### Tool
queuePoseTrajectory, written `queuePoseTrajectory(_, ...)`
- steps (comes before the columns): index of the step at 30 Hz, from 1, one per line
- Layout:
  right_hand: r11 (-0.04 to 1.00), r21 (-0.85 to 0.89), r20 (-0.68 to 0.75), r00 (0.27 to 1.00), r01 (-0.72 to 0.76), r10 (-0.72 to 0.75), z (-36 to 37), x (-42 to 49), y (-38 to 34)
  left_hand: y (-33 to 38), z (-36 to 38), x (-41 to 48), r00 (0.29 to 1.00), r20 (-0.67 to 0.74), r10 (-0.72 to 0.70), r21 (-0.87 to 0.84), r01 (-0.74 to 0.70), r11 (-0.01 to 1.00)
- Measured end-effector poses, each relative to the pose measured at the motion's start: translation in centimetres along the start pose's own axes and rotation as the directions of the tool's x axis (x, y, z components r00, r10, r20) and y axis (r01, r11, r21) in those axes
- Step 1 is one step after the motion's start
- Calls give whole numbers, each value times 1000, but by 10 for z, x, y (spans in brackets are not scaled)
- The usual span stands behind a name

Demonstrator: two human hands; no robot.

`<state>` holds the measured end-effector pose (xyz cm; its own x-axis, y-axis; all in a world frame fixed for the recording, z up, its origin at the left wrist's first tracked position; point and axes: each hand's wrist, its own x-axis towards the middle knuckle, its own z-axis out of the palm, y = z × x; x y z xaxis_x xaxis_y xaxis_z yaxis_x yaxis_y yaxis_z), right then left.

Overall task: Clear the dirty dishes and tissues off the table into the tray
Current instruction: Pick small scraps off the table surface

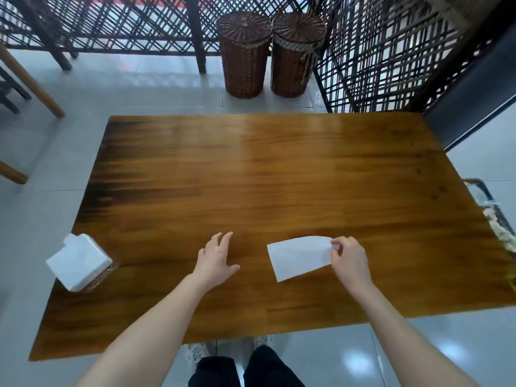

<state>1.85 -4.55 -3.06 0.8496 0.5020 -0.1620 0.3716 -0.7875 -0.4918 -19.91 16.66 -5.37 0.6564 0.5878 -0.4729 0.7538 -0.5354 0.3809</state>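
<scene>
One wooden table (279,177), seen from its near edge; no dishes in sight on it. Beyond the far edge, on the floor, two lidded wicker baskets (244,54), side by side. Off the right edge, one dark-rimmed tray (487,191), only partly in frame; crumpled pale tissues (502,233) inside, too cut off to count. At the near left corner, one stack of napkins (79,261), clean and white, in a low holder, overhanging the left edge. Toward the near edge, right of centre, one flat white tissue (298,256), long axis left to right and slightly tilted; pinched at its right end between thumb and fingertips of the right hand (350,261); lifted clear of the wood or resting on it, cannot tell. Left hand (216,256) apart to the left of the tissue, fingers spread and straight, holding nothing, low over the table. Tray to the right of the pinch, so nearer the right hand; probably a carry rightward past the right edge, sheet trailing to the left.
</scene>
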Motion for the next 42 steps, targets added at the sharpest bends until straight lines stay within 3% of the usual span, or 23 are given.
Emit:
queuePoseTrajectory(9,998,24,-25,998,-55,55,-26,15,38,50,11,15,999,7,51,0,-51,999)
queuePoseTrajectory(22,999,-2,-107,993,-51,51,-29,-7,46,62,15,32,984,85,159,54,-163,985)
queuePoseTrajectory(32,988,14,-213,965,-157,156,-62,-9,90,116,30,42,957,149,250,90,-265,960)
queuePoseTrajectory(42,991,29,-177,975,-133,136,-117,27,183,217,74,42,985,74,154,95,-161,982)
